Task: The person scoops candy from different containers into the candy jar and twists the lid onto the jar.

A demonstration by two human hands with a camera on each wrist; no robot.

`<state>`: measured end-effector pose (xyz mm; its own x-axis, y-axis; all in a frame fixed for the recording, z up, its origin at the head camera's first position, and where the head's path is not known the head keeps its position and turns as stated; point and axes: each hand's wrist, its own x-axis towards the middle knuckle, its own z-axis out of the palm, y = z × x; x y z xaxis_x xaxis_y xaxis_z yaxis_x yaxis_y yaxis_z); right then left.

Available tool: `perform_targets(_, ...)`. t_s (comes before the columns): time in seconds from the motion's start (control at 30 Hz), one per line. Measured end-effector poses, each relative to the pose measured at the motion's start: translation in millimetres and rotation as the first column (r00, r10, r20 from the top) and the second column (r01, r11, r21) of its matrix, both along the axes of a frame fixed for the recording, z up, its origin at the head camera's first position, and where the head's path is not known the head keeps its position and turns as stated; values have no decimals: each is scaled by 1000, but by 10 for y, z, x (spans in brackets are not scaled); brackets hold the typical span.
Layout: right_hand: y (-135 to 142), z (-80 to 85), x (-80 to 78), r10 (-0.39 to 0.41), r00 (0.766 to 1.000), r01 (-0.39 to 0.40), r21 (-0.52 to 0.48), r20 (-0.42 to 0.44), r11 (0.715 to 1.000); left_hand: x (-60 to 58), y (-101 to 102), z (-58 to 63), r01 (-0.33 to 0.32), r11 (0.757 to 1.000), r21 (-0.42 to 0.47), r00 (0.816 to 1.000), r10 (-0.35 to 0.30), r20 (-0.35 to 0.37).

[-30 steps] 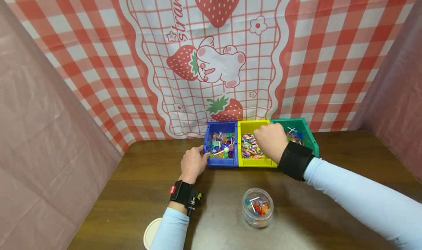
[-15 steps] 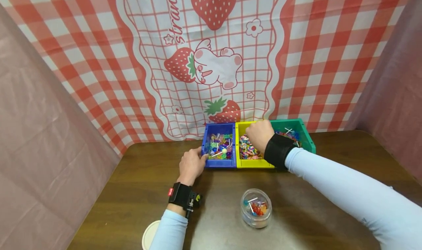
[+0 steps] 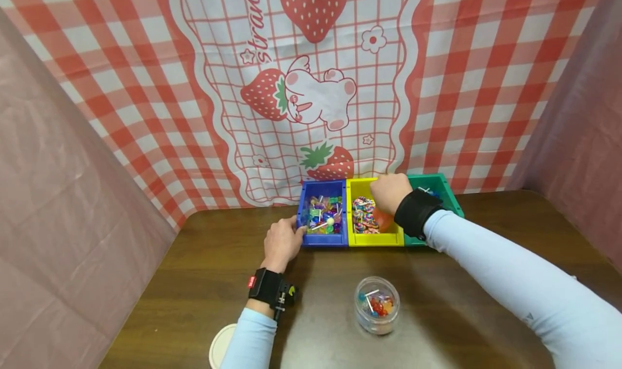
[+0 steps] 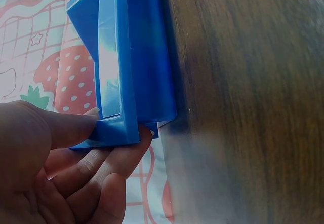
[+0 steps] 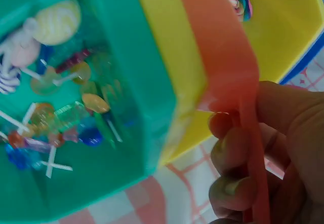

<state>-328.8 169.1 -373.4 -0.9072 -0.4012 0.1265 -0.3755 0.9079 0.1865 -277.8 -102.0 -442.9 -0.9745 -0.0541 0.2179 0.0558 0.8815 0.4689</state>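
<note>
My right hand grips the handle of an orange-red plastic scoop, fingers wrapped round it. The scoop's bowl is down in the yellow bin, against the side next to the green bin. Swirled multicoloured candies lie in the yellow bin, left of the scoop. What the scoop holds is hidden. My left hand pinches the outer left wall of the blue bin, thumb on the inside and fingers outside. Clear coloured pieces and little lollipops fill the blue bin's bottom.
A round clear jar with red, orange and blue pieces stands in front of the bins. A cream lid lies partly under my left sleeve. Behind the bins hangs a checked strawberry cloth at the wooden table's back edge.
My right hand first shifted left over the yellow bin, then slightly back right and up. The scoop's orange bowl now shows inside that bin. My left hand keeps its hold on the blue bin.
</note>
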Motion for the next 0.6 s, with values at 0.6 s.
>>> perform_targets(0.6, 104, -156, 111, -191, 980, 200, -230, 63, 952, 7, 26, -10, -12, 1000, 0, 1000, 12, -11)
